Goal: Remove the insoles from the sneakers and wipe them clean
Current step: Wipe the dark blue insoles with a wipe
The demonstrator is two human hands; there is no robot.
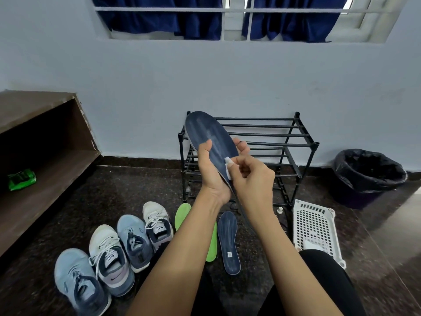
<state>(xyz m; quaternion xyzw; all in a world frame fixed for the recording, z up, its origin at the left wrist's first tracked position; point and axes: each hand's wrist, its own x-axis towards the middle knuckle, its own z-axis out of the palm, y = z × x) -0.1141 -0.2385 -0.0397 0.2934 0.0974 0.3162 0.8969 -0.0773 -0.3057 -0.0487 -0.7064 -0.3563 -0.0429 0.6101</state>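
My left hand (pixel 210 173) grips a dark blue insole (pixel 208 134) upright in front of me, toe end up. My right hand (pixel 252 179) pinches a small white wipe (pixel 228 165) against the insole's lower half. On the floor below lie a second dark blue insole (pixel 229 242) and green insoles (pixel 182 213), partly hidden by my left forearm. Several sneakers stand in a row at the lower left: two light blue ones (pixel 134 240) (pixel 78 281) and two white ones (pixel 157 224) (pixel 110 256).
A black metal shoe rack (pixel 273 137) stands behind my hands against the wall. A white plastic basket (pixel 315 226) lies at the right, a black-lined bin (pixel 366 176) beyond it. A wooden shelf (pixel 45 142) at the left holds a green packet (pixel 21 179).
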